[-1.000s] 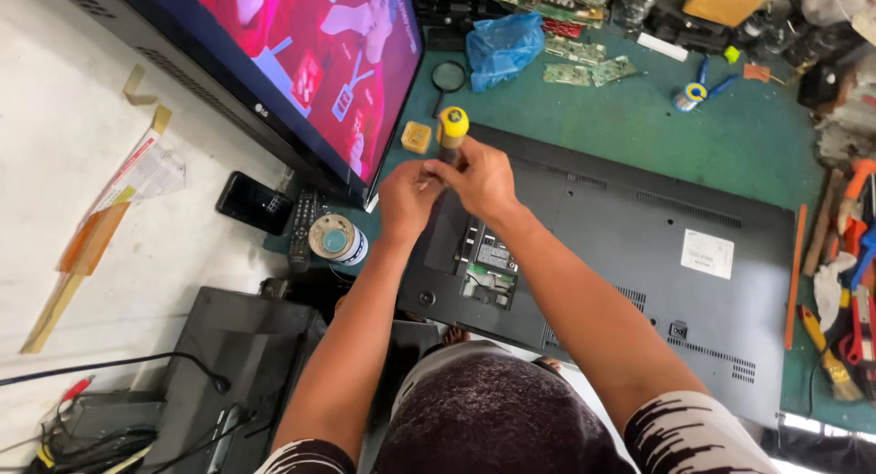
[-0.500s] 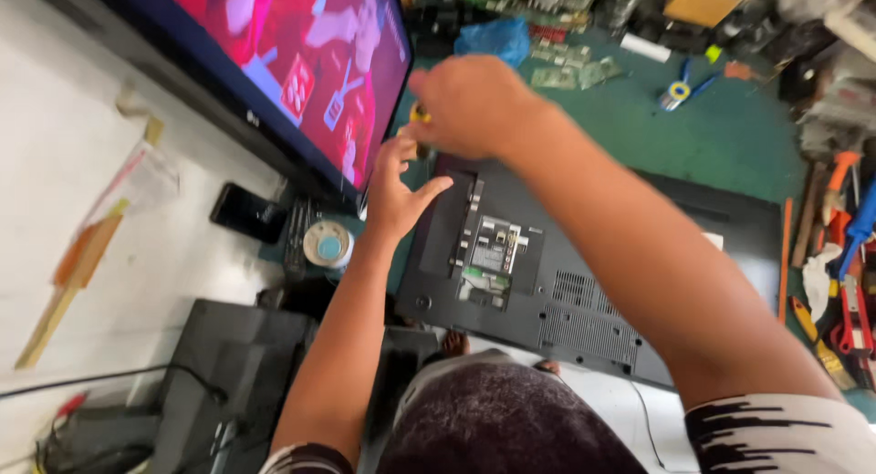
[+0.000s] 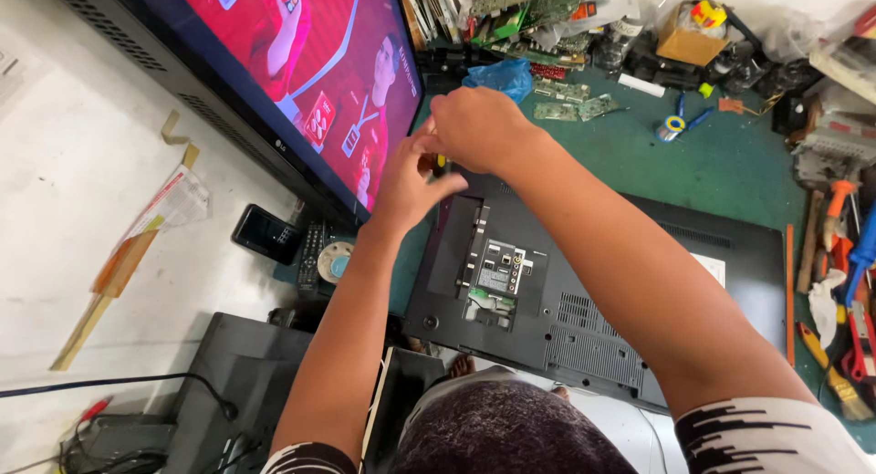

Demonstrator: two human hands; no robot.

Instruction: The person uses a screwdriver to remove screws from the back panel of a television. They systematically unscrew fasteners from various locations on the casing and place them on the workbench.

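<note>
While both hands meet at the top edge of the flat black plastic TV back panel (image 3: 584,282) on the green surface (image 3: 730,164), left hand (image 3: 411,177) looks half-open; right hand (image 3: 479,127) is clenched, probably round a small yellow-tipped tool (image 3: 440,161); next it wants steady downward pressure.

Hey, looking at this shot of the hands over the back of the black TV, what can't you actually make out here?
Head view only:
- What the right hand holds: its own fingers cover it; just a dark and yellow sliver shows beside the left hand.
- Top edge of the face-down TV: hidden behind both hands.
- Lower edge of that TV: covered by the person's head and right arm.
- Circuit boards on the green mat: too small for detail.
</note>
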